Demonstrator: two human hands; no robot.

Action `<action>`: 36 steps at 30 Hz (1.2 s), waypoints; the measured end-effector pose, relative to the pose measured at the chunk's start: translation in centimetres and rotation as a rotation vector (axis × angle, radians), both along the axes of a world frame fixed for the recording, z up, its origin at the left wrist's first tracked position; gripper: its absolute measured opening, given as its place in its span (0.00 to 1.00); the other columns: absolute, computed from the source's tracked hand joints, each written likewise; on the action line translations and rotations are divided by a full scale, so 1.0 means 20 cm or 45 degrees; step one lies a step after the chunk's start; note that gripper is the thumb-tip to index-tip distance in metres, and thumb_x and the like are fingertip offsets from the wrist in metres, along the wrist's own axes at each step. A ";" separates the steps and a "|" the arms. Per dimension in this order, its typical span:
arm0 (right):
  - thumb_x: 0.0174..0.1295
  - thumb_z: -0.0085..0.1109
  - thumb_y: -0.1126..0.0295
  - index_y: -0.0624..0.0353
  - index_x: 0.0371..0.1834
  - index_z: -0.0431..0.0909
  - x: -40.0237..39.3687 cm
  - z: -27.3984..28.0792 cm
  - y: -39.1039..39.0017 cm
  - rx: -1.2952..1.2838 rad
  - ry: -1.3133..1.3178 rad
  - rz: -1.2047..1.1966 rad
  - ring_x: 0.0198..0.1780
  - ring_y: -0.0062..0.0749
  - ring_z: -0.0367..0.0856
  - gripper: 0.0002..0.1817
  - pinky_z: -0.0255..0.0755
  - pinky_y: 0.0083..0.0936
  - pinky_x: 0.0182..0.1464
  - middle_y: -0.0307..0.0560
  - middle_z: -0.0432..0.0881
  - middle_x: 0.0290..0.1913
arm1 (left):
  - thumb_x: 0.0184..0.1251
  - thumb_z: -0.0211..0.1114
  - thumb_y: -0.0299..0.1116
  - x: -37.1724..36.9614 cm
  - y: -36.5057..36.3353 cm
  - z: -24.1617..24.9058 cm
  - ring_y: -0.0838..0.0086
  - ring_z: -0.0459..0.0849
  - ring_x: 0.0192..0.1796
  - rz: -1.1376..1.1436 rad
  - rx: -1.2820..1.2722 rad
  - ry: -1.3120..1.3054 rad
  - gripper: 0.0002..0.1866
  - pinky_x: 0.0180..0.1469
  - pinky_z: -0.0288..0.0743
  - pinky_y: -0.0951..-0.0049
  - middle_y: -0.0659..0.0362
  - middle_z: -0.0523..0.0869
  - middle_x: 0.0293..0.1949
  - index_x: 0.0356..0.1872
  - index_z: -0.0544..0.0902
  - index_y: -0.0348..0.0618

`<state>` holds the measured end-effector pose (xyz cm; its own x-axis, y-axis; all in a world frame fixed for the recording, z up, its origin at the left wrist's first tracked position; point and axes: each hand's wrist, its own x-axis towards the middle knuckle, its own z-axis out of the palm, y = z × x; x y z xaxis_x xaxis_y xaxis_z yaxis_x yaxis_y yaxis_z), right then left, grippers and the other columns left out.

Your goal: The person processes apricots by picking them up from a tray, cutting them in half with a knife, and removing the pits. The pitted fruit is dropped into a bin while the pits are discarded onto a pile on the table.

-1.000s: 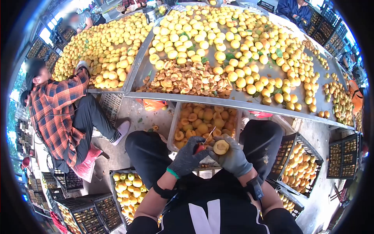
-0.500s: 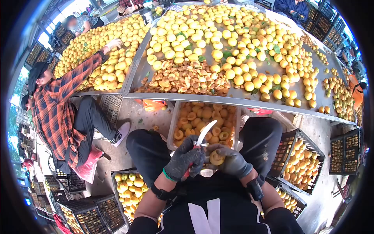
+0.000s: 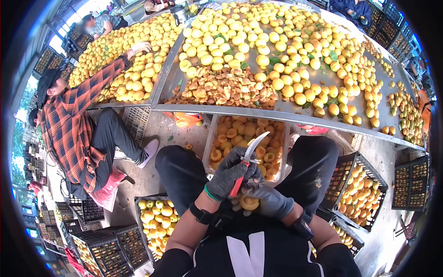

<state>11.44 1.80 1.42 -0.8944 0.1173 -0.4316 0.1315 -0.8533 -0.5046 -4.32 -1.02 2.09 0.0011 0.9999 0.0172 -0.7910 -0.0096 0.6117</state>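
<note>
My left hand [image 3: 228,175], in a dark glove with a green cuff, is wrapped round the red handle of a curved knife [image 3: 254,147]; the blade points up and away from me. Low in front of my lap, my right hand [image 3: 272,199], in a grey glove, grips an apricot [image 3: 249,203] with a hollow in its exposed face. Fingers of both hands meet just above the fruit. Beyond them, between my knees, a pale plastic crate [image 3: 209,147] holds apricots, many of them cut open with hollows showing.
A metal-edged table [image 3: 277,113] bears many whole apricots and a brownish heap of scraps [image 3: 226,87]. Black crates of fruit stand at my right [image 3: 369,217] and left [image 3: 137,207]. On the left, a person in a checked shirt [image 3: 69,124] reaches over another fruit-covered table.
The apricot in my right hand has come down and left, closer to my body, and its hollow face now shows. The knife has shifted up and right. My view has shifted slightly.
</note>
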 end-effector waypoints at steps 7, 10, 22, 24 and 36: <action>0.64 0.60 0.55 0.58 0.50 0.77 -0.02 0.03 -0.02 0.248 -0.220 -0.014 0.42 0.27 0.82 0.19 0.78 0.23 0.40 0.42 0.82 0.41 | 0.69 0.57 0.28 -0.02 0.04 -0.04 0.69 0.76 0.25 -0.012 -0.007 -0.110 0.09 0.32 0.75 0.65 0.58 0.74 0.24 0.48 0.73 0.46; 0.63 0.62 0.58 0.58 0.49 0.77 0.01 0.01 0.00 0.399 -0.206 -0.036 0.41 0.25 0.81 0.18 0.78 0.23 0.40 0.41 0.82 0.40 | 0.68 0.56 0.26 0.01 0.06 -0.03 0.69 0.76 0.24 0.119 0.046 -0.025 0.08 0.31 0.75 0.65 0.59 0.75 0.24 0.46 0.73 0.46; 0.62 0.60 0.55 0.62 0.38 0.79 0.07 -0.02 0.06 0.117 0.510 0.313 0.33 0.28 0.80 0.18 0.75 0.20 0.30 0.50 0.82 0.34 | 0.65 0.62 0.31 0.11 0.02 0.12 0.77 0.72 0.23 0.097 -0.084 -0.086 0.22 0.25 0.68 0.76 0.62 0.73 0.25 0.59 0.70 0.47; 0.60 0.61 0.52 0.62 0.33 0.79 0.06 0.03 0.06 0.125 0.546 0.360 0.29 0.28 0.79 0.20 0.72 0.19 0.26 0.51 0.81 0.31 | 0.64 0.64 0.35 0.09 0.00 0.18 0.78 0.71 0.20 -0.069 0.026 -0.145 0.27 0.22 0.66 0.80 0.62 0.72 0.25 0.65 0.68 0.48; 0.60 0.61 0.56 0.60 0.46 0.73 0.08 -0.05 0.01 -0.022 0.329 -0.054 0.37 0.33 0.82 0.20 0.74 0.20 0.26 0.45 0.79 0.40 | 0.67 0.63 0.40 0.08 0.02 0.18 0.79 0.67 0.15 0.320 0.050 0.005 0.13 0.19 0.64 0.79 0.63 0.72 0.23 0.48 0.75 0.49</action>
